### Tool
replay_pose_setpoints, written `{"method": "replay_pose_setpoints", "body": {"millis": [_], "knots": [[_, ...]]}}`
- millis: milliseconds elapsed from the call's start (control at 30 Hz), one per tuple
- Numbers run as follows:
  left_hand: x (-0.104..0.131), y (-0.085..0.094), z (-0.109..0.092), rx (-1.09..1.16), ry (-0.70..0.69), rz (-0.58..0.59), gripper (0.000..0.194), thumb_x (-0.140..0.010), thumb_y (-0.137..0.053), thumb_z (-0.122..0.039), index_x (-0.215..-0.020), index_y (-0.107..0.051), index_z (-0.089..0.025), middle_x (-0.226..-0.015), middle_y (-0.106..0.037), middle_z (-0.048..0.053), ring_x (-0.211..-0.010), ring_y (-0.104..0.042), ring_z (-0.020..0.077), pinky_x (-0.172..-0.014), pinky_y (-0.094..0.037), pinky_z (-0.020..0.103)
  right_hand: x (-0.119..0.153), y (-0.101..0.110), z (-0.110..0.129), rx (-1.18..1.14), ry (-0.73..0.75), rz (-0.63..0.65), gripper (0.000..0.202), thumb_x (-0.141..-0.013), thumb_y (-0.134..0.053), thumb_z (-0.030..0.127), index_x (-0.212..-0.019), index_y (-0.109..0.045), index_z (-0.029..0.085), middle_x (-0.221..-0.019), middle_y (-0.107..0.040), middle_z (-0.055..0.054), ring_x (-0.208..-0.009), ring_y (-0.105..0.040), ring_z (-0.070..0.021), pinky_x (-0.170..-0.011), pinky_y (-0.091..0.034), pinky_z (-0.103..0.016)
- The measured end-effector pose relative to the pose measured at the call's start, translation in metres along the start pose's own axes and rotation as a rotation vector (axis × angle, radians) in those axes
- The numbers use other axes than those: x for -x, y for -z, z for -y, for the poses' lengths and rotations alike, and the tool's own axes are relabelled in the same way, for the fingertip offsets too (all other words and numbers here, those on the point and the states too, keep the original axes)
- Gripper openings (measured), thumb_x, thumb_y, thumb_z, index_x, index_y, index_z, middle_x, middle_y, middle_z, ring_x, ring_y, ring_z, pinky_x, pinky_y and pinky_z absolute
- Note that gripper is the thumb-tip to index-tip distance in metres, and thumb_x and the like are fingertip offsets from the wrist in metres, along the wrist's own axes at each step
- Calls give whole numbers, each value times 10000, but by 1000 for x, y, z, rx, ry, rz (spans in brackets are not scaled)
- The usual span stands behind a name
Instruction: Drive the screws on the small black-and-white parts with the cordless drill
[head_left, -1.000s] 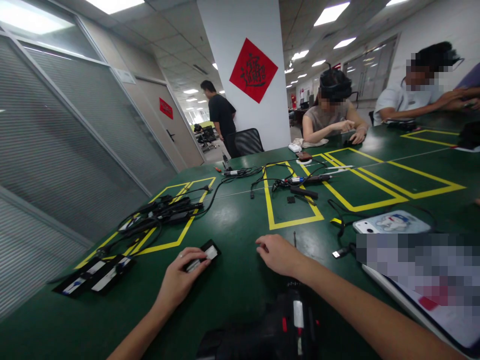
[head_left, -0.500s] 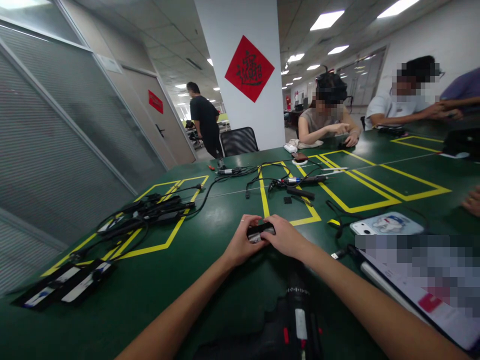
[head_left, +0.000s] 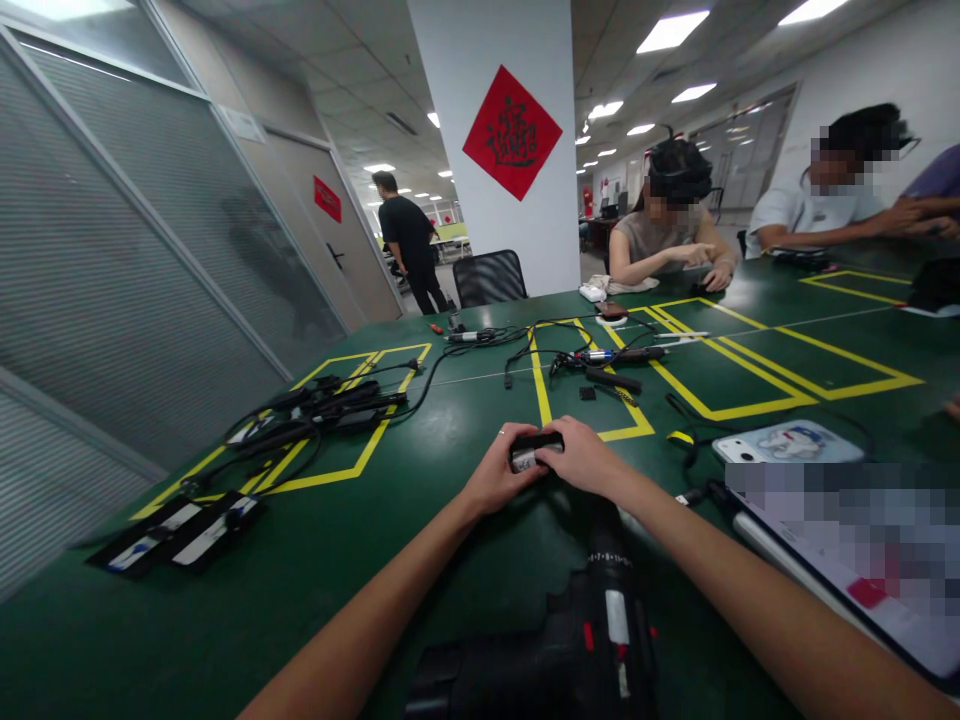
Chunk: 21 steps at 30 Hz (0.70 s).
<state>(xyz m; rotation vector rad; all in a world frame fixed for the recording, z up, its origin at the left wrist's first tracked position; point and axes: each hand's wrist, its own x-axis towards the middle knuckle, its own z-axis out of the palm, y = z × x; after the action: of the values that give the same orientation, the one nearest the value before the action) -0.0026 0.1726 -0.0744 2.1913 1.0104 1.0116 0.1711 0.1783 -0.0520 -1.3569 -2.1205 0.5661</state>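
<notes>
While gripping the left end of a small black piece (head_left: pixel 525 458) with the left hand (head_left: pixel 495 470), also gripping its right end with the right hand (head_left: pixel 589 458), in the middle of the frame over the green table (head_left: pixel 427 450). Pinching from both sides, thumbs on the near face and curled fingers at the far edge; showing a pale label in the gap between. Cannot tell whether touching the tabletop underneath.

Can see a black power drill (head_left: pixel 562 640) at bottom centre, lying between the forearms, collar toward the hands. At lower left, can make out two flat black strips with white areas (head_left: pixel 214 530), side by side, just below a tangle of black cables (head_left: pixel 322 412). Past the hands, slightly right of centre, can find a small black block (head_left: pixel 587 394) near a dark cylinder (head_left: pixel 613 380), both by yellow tape lines (head_left: pixel 546 380).

At the right edge, can spot a phone with a light blue patterned back (head_left: pixel 791 442) just above a large blurred-out screen (head_left: pixel 840 560). At upper right, can notice a seated co-worker in dark headgear (head_left: pixel 660 240) across the table.
</notes>
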Motion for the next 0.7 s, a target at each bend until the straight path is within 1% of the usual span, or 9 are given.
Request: {"method": "replay_pose_setpoints", "body": {"millis": [133,233,333,400,433,500,567,600,700], "knots": [[3,1,6,21,51,0,547,-749,-608,-302,-1229,-368,-195,-1230,-438,92,-1109,-440,268,-910,-377,499,3,4,-4,2,13,-17,406,-761,-531,380,-1079,-552,128,-1019,-550,-97,-957,-510,-179,-849,-362,-269],[9,12,-9,-15,122,-39,471,-796,-543,-303,-1219,-365,-195,-1247,-406,91,-1173,-381,238,-995,-309,459,5,5,-6,-15,26,-24,443,-779,-502,395,-1126,-521,119,-1054,-545,-104,-985,-504,-181,-866,-356,-267],[25,29,-57,-93,181,-48,314,-829,-479,-295,-1129,-447,-213,-1201,-414,66,-1155,-383,201,-1027,-270,413,6,6,-9,-37,35,-49,423,-810,-454,396,-1128,-522,126,-1075,-548,-104,-1002,-504,-179,-880,-351,-266],[42,36,-101,-124,203,62,279,-808,-509,-277,-1084,-493,-239,-1122,-490,31,-1075,-453,184,-968,-355,374,5,6,-11,-43,58,-50,380,-823,-439,377,-1093,-552,135,-1060,-564,-102,-993,-513,-176,-885,-347,-261],[51,36,-123,-141,221,171,315,-788,-531,-254,-1101,-494,-265,-1140,-509,14,-1067,-470,183,-955,-374,366,4,6,-13,-45,67,-43,362,-828,-433,366,-1073,-569,138,-1047,-575,-101,-985,-519,-176,-883,-348,-258],[70,28,-154,-285,355,554,679,-694,-619,-308,-1289,-291,-339,-1357,-360,2,-1141,-434,225,-985,-343,411,2,5,-15,-46,79,-27,340,-840,-410,347,-1042,-596,146,-1030,-594,-99,-971,-531,-177,-872,-356,-257],[87,9,-166,-434,425,774,788,-656,-565,-164,-1350,-203,-253,-1412,-277,79,-1182,-388,293,-954,-360,457,0,5,-17,-45,90,-20,334,-850,-386,331,-1029,-609,158,-1028,-606,-91,-969,-538,-179,-861,-364,-259],[93,-2,-165,-506,419,773,777,-647,-513,-139,-1357,-200,-183,-1400,-287,130,-1151,-415,314,-922,-383,473,0,5,-18,-43,97,-21,331,-852,-380,322,-1025,-613,162,-1030,-611,-87,-969,-540,-181,-858,-366,-260],[105,-29,-148,-618,412,583,861,-555,-523,-197,-1350,-209,-91,-1323,-376,195,-1098,-434,356,-864,-411,504,-1,5,-21,-40,92,-26,315,-844,-380,270,-1013,-624,165,-1027,-622,-80,-961,-551,-185,-859,-372,-265]]}}
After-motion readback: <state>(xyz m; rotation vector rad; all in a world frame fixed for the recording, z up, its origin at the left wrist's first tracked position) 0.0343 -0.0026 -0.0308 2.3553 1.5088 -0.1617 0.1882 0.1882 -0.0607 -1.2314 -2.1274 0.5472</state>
